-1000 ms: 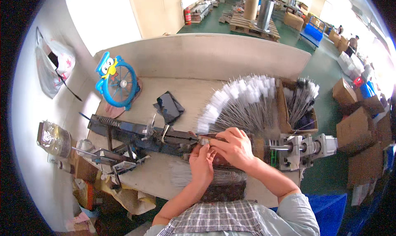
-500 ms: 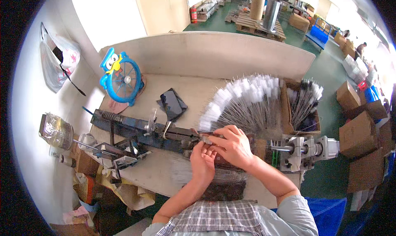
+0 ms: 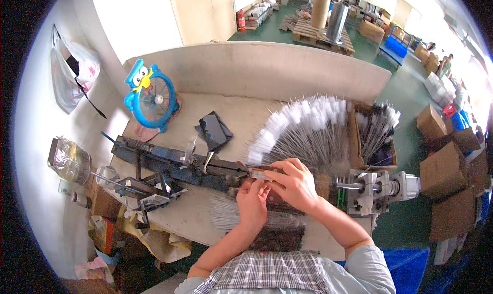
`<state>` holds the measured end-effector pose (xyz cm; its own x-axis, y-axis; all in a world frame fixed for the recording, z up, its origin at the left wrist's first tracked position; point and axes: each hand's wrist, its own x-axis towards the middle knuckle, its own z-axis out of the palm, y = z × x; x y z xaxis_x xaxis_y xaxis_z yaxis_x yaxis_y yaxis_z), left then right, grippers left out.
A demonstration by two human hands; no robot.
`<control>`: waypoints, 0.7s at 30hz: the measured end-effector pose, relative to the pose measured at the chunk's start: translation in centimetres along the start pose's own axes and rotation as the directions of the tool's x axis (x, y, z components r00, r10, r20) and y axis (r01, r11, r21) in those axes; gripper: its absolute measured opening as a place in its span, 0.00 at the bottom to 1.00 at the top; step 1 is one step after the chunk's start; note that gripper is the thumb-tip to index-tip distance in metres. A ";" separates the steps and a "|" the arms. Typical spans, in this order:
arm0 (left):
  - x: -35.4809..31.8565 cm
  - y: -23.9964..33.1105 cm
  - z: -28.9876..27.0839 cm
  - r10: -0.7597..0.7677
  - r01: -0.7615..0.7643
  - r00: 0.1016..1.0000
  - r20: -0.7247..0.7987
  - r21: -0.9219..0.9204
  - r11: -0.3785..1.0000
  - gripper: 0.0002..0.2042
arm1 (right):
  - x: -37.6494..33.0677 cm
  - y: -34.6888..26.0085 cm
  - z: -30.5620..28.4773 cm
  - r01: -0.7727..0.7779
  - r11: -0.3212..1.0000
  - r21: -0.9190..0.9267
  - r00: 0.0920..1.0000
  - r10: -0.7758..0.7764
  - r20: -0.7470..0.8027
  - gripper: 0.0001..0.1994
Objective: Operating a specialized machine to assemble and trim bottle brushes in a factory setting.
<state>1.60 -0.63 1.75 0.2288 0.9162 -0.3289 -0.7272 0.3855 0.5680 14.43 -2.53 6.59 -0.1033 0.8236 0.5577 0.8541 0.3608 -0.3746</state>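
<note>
Both hands meet at the end of a long dark metal machine (image 3: 205,172) lying across the table. My left hand (image 3: 251,204) is closed, its fingertips pressed together at a small whitish piece (image 3: 258,175). From the right, my right hand (image 3: 295,185) reaches over the same piece, thumb and fingers pinching it. The piece looks like a small bristle tuft, but fingers cover much of it. Behind the hands lies a big fan of white-tipped wire brushes (image 3: 303,127). Loose thin wires (image 3: 226,214) are heaped on the near side, beside my left wrist.
A motor with a shaft (image 3: 382,188) sits at the table's right end. More brushes fill a cardboard box (image 3: 354,135). A blue duck-shaped fan (image 3: 154,96) and a dark phone-like slab (image 3: 214,129) lie further back. A low board (image 3: 246,68) edges the table.
My right hand's fingers have shifted slightly, and more of the whitish piece shows between the hands. My left fingers have drawn closer together.
</note>
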 end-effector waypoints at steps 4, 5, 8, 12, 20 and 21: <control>-0.2 0.1 0.3 0.015 -0.015 1.000 -0.002 0.036 0.999 0.02 | 0.3 -0.3 0.8 -0.016 1.000 0.007 1.000 0.016 -0.026 0.16; 0.0 0.1 -0.5 -0.018 0.018 1.000 0.007 -0.015 1.000 0.02 | 0.3 -0.4 1.2 -0.019 1.000 0.008 0.999 0.019 -0.028 0.16; -0.3 0.4 -0.1 -0.061 0.062 0.998 0.020 -0.092 0.994 0.04 | 0.2 -0.6 1.8 -0.033 0.999 -0.039 0.999 0.031 -0.039 0.17; 0.2 0.1 -0.9 -0.044 0.049 0.998 0.053 -0.091 0.995 0.05 | 0.3 -0.7 0.9 -0.020 0.999 -0.032 0.998 0.018 -0.061 0.16; -0.4 0.5 1.2 -0.001 0.000 0.996 -0.086 -0.017 1.000 0.03 | 0.2 -0.4 0.8 -0.003 1.000 -0.004 0.999 0.002 -0.035 0.15; -0.5 0.6 1.2 -0.011 0.010 0.997 -0.080 -0.015 1.000 0.03 | 0.2 -0.4 0.8 -0.001 1.000 -0.002 0.999 0.001 -0.035 0.15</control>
<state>1.84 -0.77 3.12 0.1841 0.9002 -0.3947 -0.7347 0.3928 0.5532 13.66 -2.13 6.26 -0.0846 0.8079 0.5832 0.8553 0.3591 -0.3735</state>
